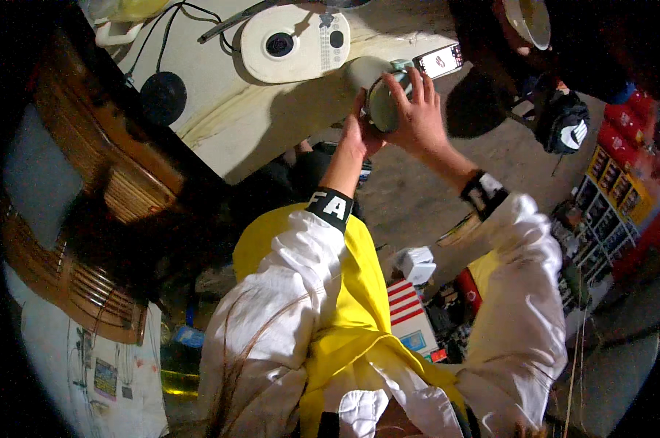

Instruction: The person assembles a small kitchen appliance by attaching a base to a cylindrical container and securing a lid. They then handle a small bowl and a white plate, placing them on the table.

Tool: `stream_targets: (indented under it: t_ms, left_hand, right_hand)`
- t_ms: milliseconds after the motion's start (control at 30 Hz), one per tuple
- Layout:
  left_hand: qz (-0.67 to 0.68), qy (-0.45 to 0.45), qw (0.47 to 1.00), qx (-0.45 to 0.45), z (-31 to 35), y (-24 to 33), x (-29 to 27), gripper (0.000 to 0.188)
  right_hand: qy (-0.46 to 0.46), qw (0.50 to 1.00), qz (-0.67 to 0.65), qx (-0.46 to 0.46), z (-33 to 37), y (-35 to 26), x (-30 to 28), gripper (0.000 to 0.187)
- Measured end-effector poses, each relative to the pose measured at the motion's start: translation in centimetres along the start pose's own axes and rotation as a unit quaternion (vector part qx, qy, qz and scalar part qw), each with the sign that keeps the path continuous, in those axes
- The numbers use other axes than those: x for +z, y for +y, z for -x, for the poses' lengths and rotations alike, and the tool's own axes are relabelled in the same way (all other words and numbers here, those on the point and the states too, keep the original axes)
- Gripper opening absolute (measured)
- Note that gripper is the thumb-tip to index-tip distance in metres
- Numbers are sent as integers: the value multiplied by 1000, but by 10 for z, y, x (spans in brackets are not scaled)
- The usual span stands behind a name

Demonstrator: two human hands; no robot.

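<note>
At the front edge of the pale table, both my hands are wrapped round a rounded grey-green container with a smooth, light circular face. My left hand grips its near left side, thumb up along the rim. Over its right side curls my right hand, fingers spread across the top and far edge. Part of the container is hidden behind my fingers. Close behind it, a paler rounded form shows, and I cannot tell whether it is part of the same thing. Just beyond my right fingertips lies a phone with a lit screen.
On the pale table sits a white oval appliance base with a dark round socket. A black disc on a cable lies left. Wooden furniture stands at left. A black backpack and a red-striped box are lower down.
</note>
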State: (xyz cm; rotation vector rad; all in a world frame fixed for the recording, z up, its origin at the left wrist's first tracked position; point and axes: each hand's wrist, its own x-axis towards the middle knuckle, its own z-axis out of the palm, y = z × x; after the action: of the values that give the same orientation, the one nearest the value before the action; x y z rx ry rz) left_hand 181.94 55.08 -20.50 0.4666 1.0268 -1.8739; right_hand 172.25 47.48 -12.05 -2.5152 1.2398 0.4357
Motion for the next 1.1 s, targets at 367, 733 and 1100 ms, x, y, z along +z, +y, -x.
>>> stream_targets:
  t_ms: [367,733,1100]
  left_hand:
    - [-29,-128,987,97,-18,-21,-50,49]
    - [-533,104,702,461,-37,-64,-76,67]
    - [-654,148,627,398,54,-1,-73,64]
  right_hand:
    - [103,918,-188,332,-7,-39,18,129]
    - [24,980,-64,189,-3,-34,8,132]
    - [81,854,-184,480,13,-78,56,137]
